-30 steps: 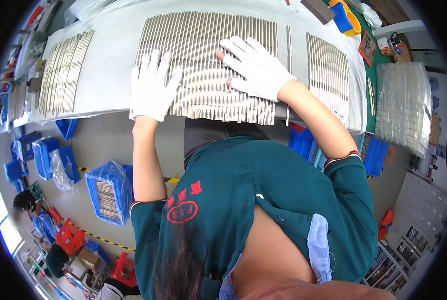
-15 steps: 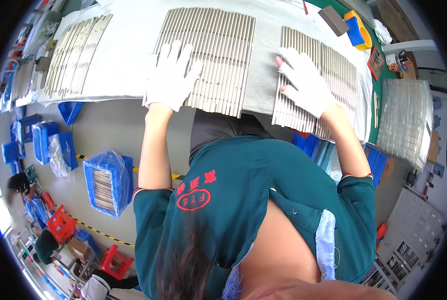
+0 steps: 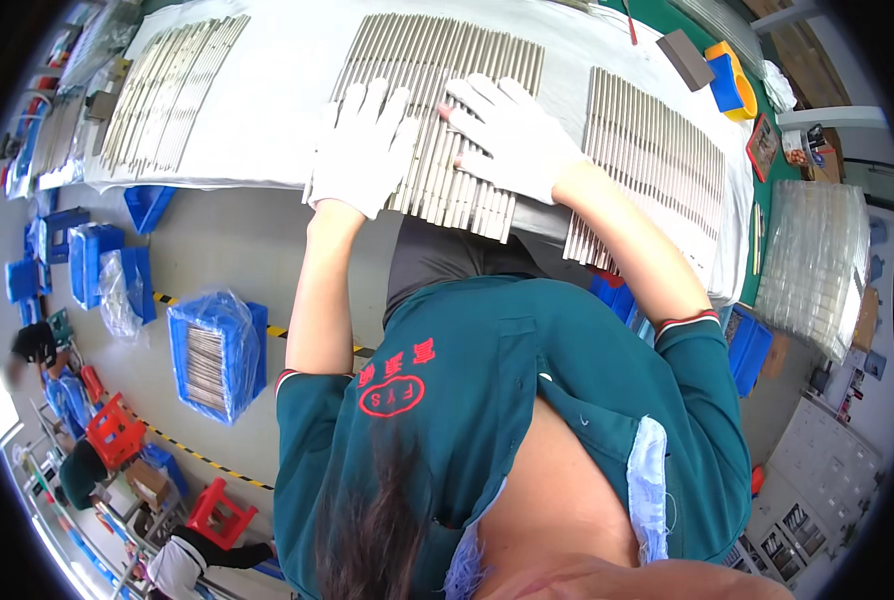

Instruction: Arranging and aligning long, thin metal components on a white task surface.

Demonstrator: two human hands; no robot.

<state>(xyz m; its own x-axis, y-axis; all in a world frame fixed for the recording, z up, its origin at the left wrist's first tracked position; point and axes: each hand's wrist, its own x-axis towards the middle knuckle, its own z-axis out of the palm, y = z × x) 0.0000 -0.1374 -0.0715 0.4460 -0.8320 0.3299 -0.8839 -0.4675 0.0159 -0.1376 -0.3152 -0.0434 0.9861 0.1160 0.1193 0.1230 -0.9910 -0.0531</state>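
Both of my hands wear white gloves, with a bare fingertip or two showing on the right one. A middle row of slim metal rods (image 3: 447, 50) lies side by side on the white-covered table (image 3: 267, 110). My left hand (image 3: 364, 150) rests flat on the left part of this row, fingers spread. On its right part lies my right hand (image 3: 512, 135), fingers stretched out. To the right, under my right forearm, is another row of metal rods (image 3: 657, 150). A third, looser row of rods (image 3: 172, 95) lies at the far left.
At the back right are a grey block (image 3: 685, 60), a blue and yellow tape dispenser (image 3: 732, 85) and a red-framed tray (image 3: 763, 148). Plastic-wrapped stock (image 3: 812, 265) stands at the right. A plastic-lined blue crate (image 3: 217, 355) sits on the floor at left. Other people work at lower left.
My right hand has moved left from the right row onto the middle row. My left hand stays on the middle row. The right row now looks like one continuous block.
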